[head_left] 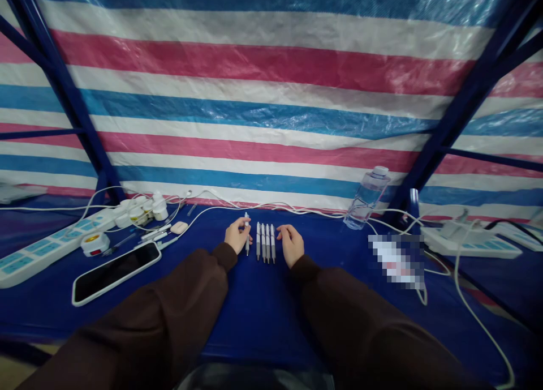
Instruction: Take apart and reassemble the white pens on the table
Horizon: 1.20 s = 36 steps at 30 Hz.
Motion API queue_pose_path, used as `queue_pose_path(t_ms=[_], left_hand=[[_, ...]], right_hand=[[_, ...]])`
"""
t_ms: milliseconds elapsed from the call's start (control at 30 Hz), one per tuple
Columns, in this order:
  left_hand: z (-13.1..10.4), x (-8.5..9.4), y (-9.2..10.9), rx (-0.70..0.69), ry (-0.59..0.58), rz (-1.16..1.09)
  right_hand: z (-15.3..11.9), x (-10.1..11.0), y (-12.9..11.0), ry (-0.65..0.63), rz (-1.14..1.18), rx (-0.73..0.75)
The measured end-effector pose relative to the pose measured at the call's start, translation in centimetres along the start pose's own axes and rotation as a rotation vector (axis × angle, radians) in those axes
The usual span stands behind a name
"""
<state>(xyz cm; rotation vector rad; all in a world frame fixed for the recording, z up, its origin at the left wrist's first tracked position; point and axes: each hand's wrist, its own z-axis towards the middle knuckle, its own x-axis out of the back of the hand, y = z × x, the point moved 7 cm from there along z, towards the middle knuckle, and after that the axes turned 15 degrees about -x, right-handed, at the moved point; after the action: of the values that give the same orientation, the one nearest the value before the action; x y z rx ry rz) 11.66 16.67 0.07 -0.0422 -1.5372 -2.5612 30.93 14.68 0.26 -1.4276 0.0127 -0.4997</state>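
Observation:
Several white-and-grey pens (266,243) lie side by side on the blue tabletop (254,311), tips toward me. Just left of that row, my left hand (237,235) has its fingers closed on one more pen (247,245), which points the same way with a small gap to the others. My right hand (291,245) rests at the right side of the row, fingers curled close to the rightmost pen. Whether anything is between those fingers is too small to make out.
A phone (116,273), a power strip (55,245) with chargers and cables are at left. At right stand a clear bottle (367,198), a pixelated item (396,261) and another power strip (470,244). Cables run along the back edge, before a striped sheet (263,118).

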Motion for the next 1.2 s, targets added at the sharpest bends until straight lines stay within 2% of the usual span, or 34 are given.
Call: queue_pose_path(t_ms=[133, 267, 367, 533, 633, 767, 1200], left_hand=[[-0.2, -0.4, 0.0, -0.079, -0.140, 0.202], [-0.1, -0.1, 0.9, -0.206, -0.201, 0.484], [-0.1, -0.2, 1.0, -0.218, -0.250, 0.625], [-0.2, -0.6, 0.8, -0.208, -0.309, 0.641], [-0.3, -0.9, 0.9, -0.248, -0.340, 0.656], [-0.2, -1.2, 1.2, -0.313, -0.343, 0.710], [-0.4, -1.7, 1.0, -0.373, -0.373, 0.719]], right_hand=[[-0.1, -0.3, -0.1, -0.029, -0.008, 0.001], [-0.1, -0.4, -0.2, -0.038, -0.015, 0.006], [-0.1, -0.4, -0.3, -0.040, -0.016, 0.009], [-0.2, -0.4, -0.5, -0.047, -0.017, 0.013], [-0.1, -0.4, -0.2, -0.041, -0.031, 0.010], [0.2, -0.5, 0.3, -0.031, -0.078, 0.003], [0.3, -0.5, 0.6, -0.026, -0.144, -0.007]])
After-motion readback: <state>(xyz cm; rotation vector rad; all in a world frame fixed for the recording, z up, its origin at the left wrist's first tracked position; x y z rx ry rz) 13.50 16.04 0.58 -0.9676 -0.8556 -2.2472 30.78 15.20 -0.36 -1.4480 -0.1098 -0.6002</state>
